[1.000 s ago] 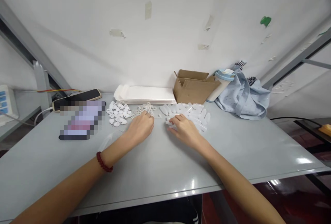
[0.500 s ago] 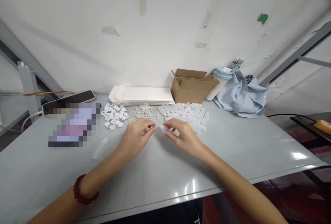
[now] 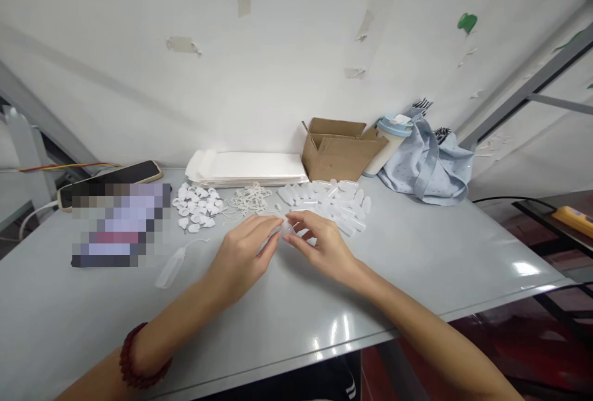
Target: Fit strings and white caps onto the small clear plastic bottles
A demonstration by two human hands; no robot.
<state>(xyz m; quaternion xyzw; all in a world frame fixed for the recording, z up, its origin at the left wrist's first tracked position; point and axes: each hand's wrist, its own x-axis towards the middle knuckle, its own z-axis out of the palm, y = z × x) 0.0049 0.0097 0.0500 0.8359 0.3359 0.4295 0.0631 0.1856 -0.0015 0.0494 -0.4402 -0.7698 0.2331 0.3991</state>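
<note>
My left hand (image 3: 248, 249) and my right hand (image 3: 322, 243) meet over the middle of the table, fingertips nearly together. Between the right thumb and fingers is a small translucent plastic sleeve (image 3: 287, 230). The left thumb and fingers are pinched at its left side; what they grip is too small to make out. Just behind the right hand lies a pile of similar translucent sleeves (image 3: 345, 206). White cords (image 3: 250, 199) lie in a tangle behind the left hand, beside a pile of small white pieces (image 3: 197, 206). A single sleeve with a cord (image 3: 171, 267) rests left of my left hand.
Along the wall stand a stack of white sheets or envelopes (image 3: 250, 167), an open cardboard box (image 3: 343, 157), a lidded cup (image 3: 386, 147) and a light blue cloth bag (image 3: 426, 169). At left lie a phone (image 3: 115, 181) on a cable and a blurred-out flat object (image 3: 123, 225).
My hands have come closer together, so the left fingertips now meet the sleeve in the right hand. The whole view has shifted slightly.
</note>
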